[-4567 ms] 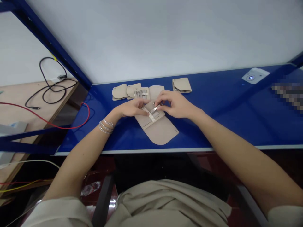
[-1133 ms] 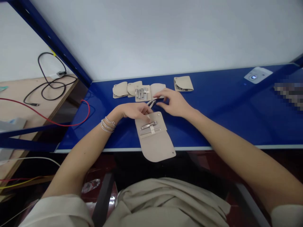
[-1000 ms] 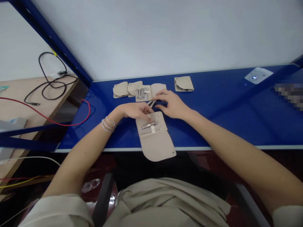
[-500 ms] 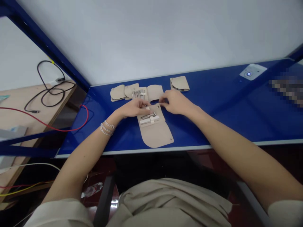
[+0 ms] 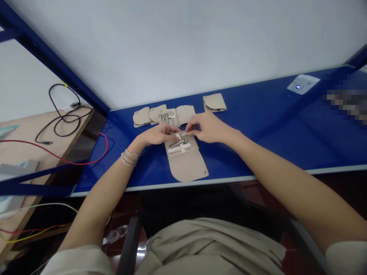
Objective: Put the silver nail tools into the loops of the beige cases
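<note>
1. The open beige pouch (image 5: pixel 187 166) is laid flat on the blue worktop (image 5: pixel 275 141), left of centre, its rounded flap stopping just short of the front edge.
2. Between the left edge and the left hand (image 5: pixel 157 134), a strip of blue surface is left; to the right of the right hand (image 5: pixel 209 128), a broad stretch is left as far as the white device (image 5: pixel 304 84) near the back right corner.
3. Behind the hands, room is narrowed by a second open pouch (image 5: pixel 185 114) and two folded pouches (image 5: pixel 142 116) towards the back left corner; another folded pouch (image 5: pixel 215 102) is set near the back edge.
4. Right grip: a small metal tool (image 5: pixel 184 134) is pinched at its end by thumb and forefinger, over the open pouch's upper part.
5. Left grip: the pouch is touched by the thumb; whether it is clasped cannot be told.
6. A larger clipper (image 5: pixel 178 143) and a white strip (image 5: pixel 173 150) are seated in the pouch.
</note>
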### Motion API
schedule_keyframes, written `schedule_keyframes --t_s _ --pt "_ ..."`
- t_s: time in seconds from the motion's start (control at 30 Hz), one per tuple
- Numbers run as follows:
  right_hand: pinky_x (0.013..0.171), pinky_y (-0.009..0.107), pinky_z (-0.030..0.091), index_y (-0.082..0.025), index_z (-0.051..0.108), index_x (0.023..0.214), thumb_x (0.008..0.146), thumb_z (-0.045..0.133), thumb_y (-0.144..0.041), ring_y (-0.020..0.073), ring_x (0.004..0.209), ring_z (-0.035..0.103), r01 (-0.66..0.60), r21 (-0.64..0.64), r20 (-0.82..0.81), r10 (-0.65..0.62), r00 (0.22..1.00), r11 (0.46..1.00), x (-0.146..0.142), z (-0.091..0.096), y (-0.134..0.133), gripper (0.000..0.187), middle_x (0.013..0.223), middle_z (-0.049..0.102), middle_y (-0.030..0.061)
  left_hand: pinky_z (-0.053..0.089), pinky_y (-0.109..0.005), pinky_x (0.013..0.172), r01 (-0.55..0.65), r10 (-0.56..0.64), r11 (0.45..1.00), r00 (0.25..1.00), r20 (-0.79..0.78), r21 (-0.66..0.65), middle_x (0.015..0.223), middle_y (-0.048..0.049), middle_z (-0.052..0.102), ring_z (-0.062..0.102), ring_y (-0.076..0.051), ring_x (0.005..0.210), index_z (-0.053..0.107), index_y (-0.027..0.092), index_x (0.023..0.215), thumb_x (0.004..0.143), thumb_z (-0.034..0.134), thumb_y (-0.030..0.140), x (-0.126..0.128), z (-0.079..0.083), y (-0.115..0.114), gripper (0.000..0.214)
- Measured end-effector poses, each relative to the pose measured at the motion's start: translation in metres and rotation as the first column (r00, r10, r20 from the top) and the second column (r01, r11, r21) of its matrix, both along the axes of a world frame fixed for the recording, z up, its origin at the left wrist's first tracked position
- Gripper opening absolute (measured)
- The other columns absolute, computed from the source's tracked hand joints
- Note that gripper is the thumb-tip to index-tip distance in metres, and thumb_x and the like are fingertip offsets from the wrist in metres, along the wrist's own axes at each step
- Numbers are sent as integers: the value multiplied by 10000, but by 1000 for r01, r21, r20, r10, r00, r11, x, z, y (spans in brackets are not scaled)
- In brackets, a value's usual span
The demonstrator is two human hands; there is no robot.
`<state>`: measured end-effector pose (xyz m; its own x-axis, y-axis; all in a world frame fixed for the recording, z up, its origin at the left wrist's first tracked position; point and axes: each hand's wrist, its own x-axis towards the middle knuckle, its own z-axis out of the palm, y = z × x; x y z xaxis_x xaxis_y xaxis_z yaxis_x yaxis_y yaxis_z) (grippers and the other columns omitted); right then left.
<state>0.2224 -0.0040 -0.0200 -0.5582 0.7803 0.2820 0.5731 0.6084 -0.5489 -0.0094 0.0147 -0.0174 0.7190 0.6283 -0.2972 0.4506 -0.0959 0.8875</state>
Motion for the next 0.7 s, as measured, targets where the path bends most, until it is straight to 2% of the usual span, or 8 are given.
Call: schedule_keyframes --t_s 0.23,0.5,0.7 --pt "740 301 454 -159 778 879 774 615 -107 202 830 648 -9 9 147 8 989 1000 -3 4 -5 202 928 751 73 522 -288 788 2 -2 1000 1000 4 7 1005 -98 741 669 -190 869 667 114 1262 832 696 351 1 -1 1 492" --pt "679 278 415 -144 782 883 790 599 -112 168 766 609 -34 22 111 31 993 999 -9 4 -9 207 887 723 76 505 -287 788 12 -12 999 1000 11 29 987 -90 743 655 -181 849 675 115 1254 823 698 349 1 -2 1 491" --pt "715 284 442 -162 785 869 777 629 -128 174 789 632 -56 53 25 55 998 997 -5 0 -5 184 870 732 61 488 -264 730 -10 10 999 1000 3 42 962 -88 739 641 -165 805 680 99 1233 812 698 351 2 0 -1 491"
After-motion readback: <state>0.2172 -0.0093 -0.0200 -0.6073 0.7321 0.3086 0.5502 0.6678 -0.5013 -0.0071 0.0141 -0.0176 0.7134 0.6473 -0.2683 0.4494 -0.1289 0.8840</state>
